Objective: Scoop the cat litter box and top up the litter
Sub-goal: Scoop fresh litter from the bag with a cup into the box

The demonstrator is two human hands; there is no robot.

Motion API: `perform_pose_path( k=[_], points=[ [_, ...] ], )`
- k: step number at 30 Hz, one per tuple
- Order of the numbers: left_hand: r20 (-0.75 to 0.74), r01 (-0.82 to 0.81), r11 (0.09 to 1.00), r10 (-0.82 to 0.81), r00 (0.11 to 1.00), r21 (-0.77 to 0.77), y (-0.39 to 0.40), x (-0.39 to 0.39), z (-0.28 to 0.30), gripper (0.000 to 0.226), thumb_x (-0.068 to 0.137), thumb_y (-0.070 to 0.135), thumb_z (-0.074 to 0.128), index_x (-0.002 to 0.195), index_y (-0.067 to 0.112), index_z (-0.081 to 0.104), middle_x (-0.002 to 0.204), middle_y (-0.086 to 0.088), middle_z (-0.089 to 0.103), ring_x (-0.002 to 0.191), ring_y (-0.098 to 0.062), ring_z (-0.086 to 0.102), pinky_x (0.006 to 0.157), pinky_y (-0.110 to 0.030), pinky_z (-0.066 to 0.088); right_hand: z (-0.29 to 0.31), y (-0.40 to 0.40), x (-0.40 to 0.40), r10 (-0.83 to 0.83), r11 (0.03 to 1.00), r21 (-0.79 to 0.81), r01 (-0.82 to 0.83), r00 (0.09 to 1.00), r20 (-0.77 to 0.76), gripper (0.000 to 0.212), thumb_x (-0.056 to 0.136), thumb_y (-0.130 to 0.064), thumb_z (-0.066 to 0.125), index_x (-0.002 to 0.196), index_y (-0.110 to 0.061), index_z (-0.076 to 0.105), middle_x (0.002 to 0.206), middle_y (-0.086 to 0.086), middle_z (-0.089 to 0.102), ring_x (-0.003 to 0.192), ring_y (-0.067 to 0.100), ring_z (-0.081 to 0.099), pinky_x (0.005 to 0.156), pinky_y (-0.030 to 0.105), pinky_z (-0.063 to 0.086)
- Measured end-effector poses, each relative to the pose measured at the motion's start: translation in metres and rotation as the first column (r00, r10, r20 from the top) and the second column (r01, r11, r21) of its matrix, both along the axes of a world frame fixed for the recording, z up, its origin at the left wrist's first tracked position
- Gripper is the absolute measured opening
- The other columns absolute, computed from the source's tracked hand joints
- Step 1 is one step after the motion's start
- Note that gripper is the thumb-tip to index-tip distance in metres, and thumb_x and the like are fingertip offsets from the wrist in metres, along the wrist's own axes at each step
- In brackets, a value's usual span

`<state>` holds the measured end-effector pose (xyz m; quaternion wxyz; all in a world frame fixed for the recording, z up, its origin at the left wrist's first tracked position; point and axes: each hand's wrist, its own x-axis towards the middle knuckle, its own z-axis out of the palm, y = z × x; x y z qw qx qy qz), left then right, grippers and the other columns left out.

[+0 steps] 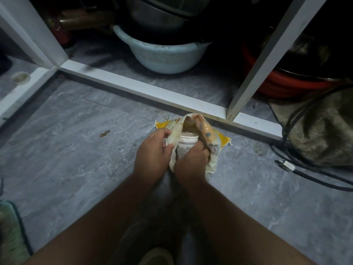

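A yellow and cream litter bag stands open on the grey floor in front of a white cabinet frame. A white paper cup filled with pale litter sits inside the bag's mouth. My left hand pinches the left edge of the bag opening. Around the cup, partly behind the bag's near edge, my right hand is curled. The litter box is not in view.
Under the cabinet frame stand a pale blue basin, metal pots and a red basin. At the right, a black cable and plug lie beside a grey sack. A green mat is at bottom left.
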<state>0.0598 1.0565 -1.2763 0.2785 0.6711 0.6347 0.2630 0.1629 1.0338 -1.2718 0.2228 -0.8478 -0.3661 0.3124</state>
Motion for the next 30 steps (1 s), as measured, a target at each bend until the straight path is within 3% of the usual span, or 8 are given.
perform_pose_path(
  k=[8,15,18,22,27,30],
  points=[
    [-0.004,0.004,1.000,-0.004,1.000,-0.001,-0.002,-0.002,0.001,0.031,0.090,0.024,0.071,0.118,0.030,0.059,0.116,0.010,0.068,0.084,-0.004,0.067,0.080,-0.039,0.060,-0.002,-0.013,0.000,-0.104,0.979,0.163,0.122,0.988,-0.112,0.062,0.081,-0.002,0.073,0.135,-0.009,0.044,0.137,0.009,0.055,0.133,0.025,0.050,0.109,0.042,0.045],
    [-0.035,0.002,1.000,-0.002,0.999,-0.001,-0.008,0.000,0.004,0.032,0.091,0.024,0.069,0.121,0.029,0.057,0.116,0.007,0.067,0.085,-0.007,0.065,0.082,-0.037,0.058,0.002,-0.039,-0.015,-0.149,0.929,0.322,0.184,0.980,-0.130,0.071,0.086,0.001,0.066,0.147,-0.019,0.036,0.147,-0.001,0.048,0.140,0.017,0.041,0.115,0.042,0.038],
    [-0.042,0.014,1.000,-0.014,0.999,-0.010,-0.013,0.000,0.005,0.037,0.091,0.022,0.068,0.125,0.029,0.055,0.122,0.005,0.065,0.099,-0.012,0.066,0.088,-0.041,0.058,0.010,-0.055,-0.012,-0.087,0.936,0.332,0.118,0.990,-0.108,0.072,0.086,-0.006,0.070,0.148,-0.018,0.036,0.148,-0.001,0.047,0.140,0.017,0.040,0.117,0.041,0.036],
    [-0.044,0.008,1.000,-0.007,0.999,0.014,-0.027,0.001,0.011,0.042,0.091,0.016,0.064,0.131,0.021,0.054,0.131,0.000,0.059,0.116,-0.017,0.060,0.098,-0.041,0.054,0.022,-0.077,-0.002,-0.007,0.925,0.377,0.034,0.997,-0.073,0.074,0.083,-0.005,0.071,0.147,-0.017,0.038,0.144,0.000,0.046,0.135,0.014,0.041,0.111,0.022,0.031],
    [-0.010,0.045,0.987,-0.044,0.999,0.157,-0.050,0.011,0.026,0.040,0.088,0.009,0.065,0.126,0.018,0.057,0.126,0.002,0.057,0.114,-0.015,0.056,0.097,-0.037,0.050,0.036,-0.101,0.023,0.005,0.910,0.414,0.031,0.996,-0.086,0.074,0.078,-0.004,0.074,0.143,-0.018,0.042,0.136,-0.002,0.049,0.125,0.005,0.044,0.095,-0.005,0.023],
    [-0.022,0.196,0.939,-0.198,0.980,0.282,-0.065,0.027,0.034,0.036,0.086,0.004,0.066,0.120,0.015,0.061,0.121,0.000,0.061,0.114,-0.017,0.056,0.099,-0.037,0.048,0.045,-0.118,0.042,0.002,0.903,0.427,0.044,0.994,-0.108,0.074,0.078,-0.006,0.074,0.143,-0.019,0.041,0.137,0.000,0.048,0.127,0.012,0.047,0.099,0.013,0.036]
  ],
)
